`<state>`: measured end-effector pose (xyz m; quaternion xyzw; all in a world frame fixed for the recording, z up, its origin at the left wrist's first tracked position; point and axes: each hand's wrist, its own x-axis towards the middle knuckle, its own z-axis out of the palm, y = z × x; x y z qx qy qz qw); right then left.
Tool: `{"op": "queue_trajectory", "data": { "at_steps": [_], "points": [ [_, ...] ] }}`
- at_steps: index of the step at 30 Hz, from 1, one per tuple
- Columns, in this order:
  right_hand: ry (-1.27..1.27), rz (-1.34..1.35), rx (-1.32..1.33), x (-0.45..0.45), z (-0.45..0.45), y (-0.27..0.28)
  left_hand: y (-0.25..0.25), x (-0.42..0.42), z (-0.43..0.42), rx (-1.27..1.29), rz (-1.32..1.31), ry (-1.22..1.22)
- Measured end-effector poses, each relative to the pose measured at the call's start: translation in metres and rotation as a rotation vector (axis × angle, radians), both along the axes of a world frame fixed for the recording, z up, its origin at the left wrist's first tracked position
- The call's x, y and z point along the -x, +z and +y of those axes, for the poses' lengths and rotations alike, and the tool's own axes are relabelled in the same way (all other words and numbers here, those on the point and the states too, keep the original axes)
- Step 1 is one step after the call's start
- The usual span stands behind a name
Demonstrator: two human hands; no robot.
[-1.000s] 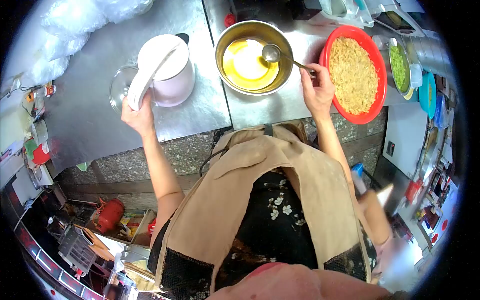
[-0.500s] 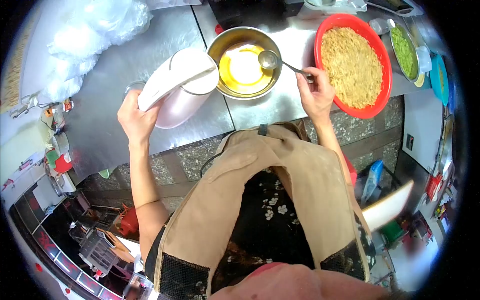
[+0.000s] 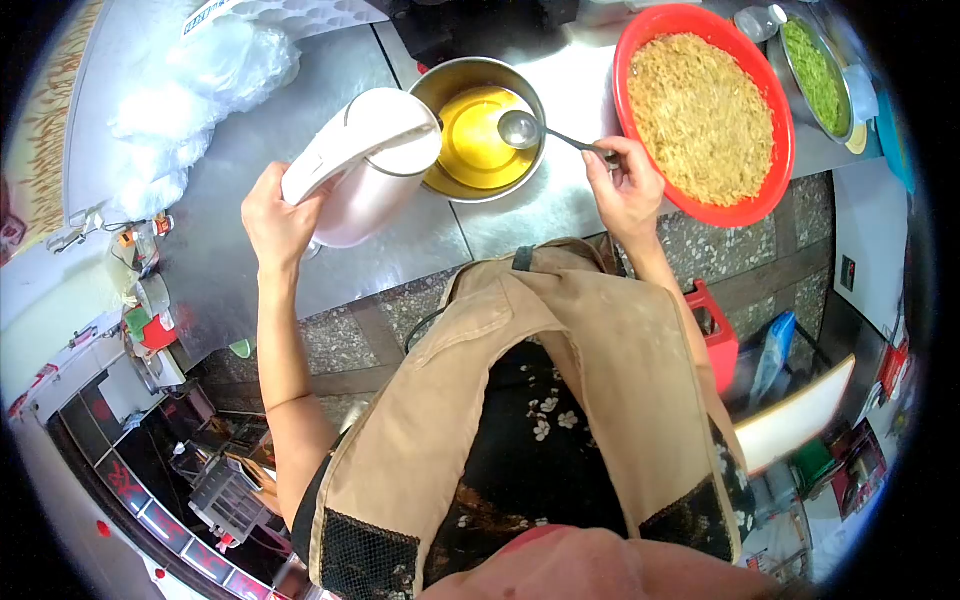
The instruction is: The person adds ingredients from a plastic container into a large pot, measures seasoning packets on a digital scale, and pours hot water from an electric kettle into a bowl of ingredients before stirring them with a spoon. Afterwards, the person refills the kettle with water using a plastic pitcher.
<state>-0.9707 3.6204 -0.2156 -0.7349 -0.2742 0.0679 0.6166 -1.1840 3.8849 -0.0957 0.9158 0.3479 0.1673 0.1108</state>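
My left hand [image 3: 278, 218] is wrapped round the handle of a white electric kettle [image 3: 372, 190]. The kettle leans to the right, its top end over the left rim of a steel bowl [image 3: 540, 165]. Yellow liquid [image 3: 468, 150] lies in the bowl; whether anything runs from the kettle's spout cannot be seen. Between thumb and fingers, my right hand [image 3: 628, 195] grips the dark handle of a ladle [image 3: 519, 129]. Its round metal head is over the right part of the liquid, inside the rim.
A red basin [image 3: 785, 150] of light brown shredded food stands right of my right hand. Beyond it is a metal bowl of green shreds [image 3: 812, 80]. Clear plastic bags [image 3: 230, 75] lie at the back left of the steel table [image 3: 330, 110]. A red stool [image 3: 715, 345] stands below.
My view has shifted a little. The kettle reaches slightly further over the bowl's left rim, and the ladle's head sits a bit lower in the bowl. Both hands keep their holds.
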Motion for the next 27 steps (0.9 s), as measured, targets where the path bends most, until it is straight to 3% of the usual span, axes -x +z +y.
{"op": "queue_trajectory", "data": {
  "at_steps": [13, 16, 19, 21, 27],
  "points": [
    [0.035, 0.087, -0.026, 0.000, 0.000, 0.000, -0.014, 0.018, 0.000, -0.059, 0.014, 0.047],
    [0.025, 0.052, -0.050, 0.002, 0.000, 0.003, -0.025, 0.026, 0.000, 0.032, -0.128, 0.138],
    [0.099, -0.152, 0.036, 0.006, 0.000, 0.017, -0.039, 0.037, 0.002, 0.071, -0.213, 0.347],
    [0.227, -0.529, -0.020, 0.004, 0.004, 0.016, -0.060, 0.046, 0.006, 0.046, -0.432, 0.419],
    [0.201, -0.658, 0.010, 0.020, 0.006, 0.023, -0.126, 0.050, 0.022, 0.024, -0.747, 0.558]
  ]
}}
